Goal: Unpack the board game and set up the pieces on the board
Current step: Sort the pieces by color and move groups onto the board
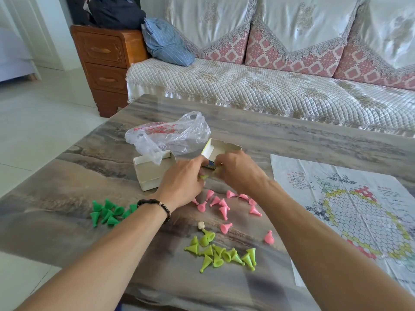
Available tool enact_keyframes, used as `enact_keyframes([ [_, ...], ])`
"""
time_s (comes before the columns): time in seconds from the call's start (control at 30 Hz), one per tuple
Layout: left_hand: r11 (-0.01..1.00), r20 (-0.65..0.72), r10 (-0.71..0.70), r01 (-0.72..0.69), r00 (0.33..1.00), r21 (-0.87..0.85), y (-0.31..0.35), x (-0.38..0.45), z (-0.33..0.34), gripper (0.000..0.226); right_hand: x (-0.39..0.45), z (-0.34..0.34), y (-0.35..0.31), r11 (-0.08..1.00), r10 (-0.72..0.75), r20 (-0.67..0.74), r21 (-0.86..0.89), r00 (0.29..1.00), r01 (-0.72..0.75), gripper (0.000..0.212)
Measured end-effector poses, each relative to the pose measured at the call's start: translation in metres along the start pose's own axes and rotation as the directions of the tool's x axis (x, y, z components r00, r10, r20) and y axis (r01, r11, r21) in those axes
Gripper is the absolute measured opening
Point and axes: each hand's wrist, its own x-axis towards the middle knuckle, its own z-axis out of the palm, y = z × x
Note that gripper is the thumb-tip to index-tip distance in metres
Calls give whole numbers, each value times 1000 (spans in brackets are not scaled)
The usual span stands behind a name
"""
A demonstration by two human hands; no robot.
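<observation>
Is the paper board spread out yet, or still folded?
Spread out. The paper board lies flat on the table, right of both hands, creases showing, no pieces on it.

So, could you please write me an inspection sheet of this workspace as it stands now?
Surface: marbled grey-brown table.
Job's things: paper game board unfolded flat at the right, no pieces on it; dark green pieces, pink pieces and lime pieces lie loose in separate clusters; open box half; tilted box half.
Clutter: clear plastic bag; small white piece.
Grippers: left hand pinches a lime piece; right hand grips the tilted box half.
Cables: nothing seen.
Surroundings: covered sofa, wooden drawer cabinet, blue striped bag.
</observation>
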Motion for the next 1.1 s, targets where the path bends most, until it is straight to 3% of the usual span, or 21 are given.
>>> enact_keyframes([
  [0.1, 991, -41, 2, -8, 999, -137, 12, -8, -9, 31, -18, -17, 8, 977, 107, -93, 195, 990, -87, 20],
  [0.3, 927, 126, 123, -69, 984, -368, 68, -67, 2, 12, -97, -35, 20, 944, 149, -63, 307, 987, -123, 7],
  [0.43, 952, 152, 174, -126, 973, -280, 89, -102, 23, 10, -145, -27, 24, 925, 223, -55, 327, 973, -194, 5],
  [0.63, 962, 50, 270, -267, 962, -63, 104, -116, 39, 14, -183, -6, 18, 909, 336, -14, 268, 942, -320, 13],
  [1.1, 960, 167, 253, -226, 953, -162, 97, -105, 33, 28, -186, 0, 20, 840, 311, 81, 443, 947, -313, 14],
])
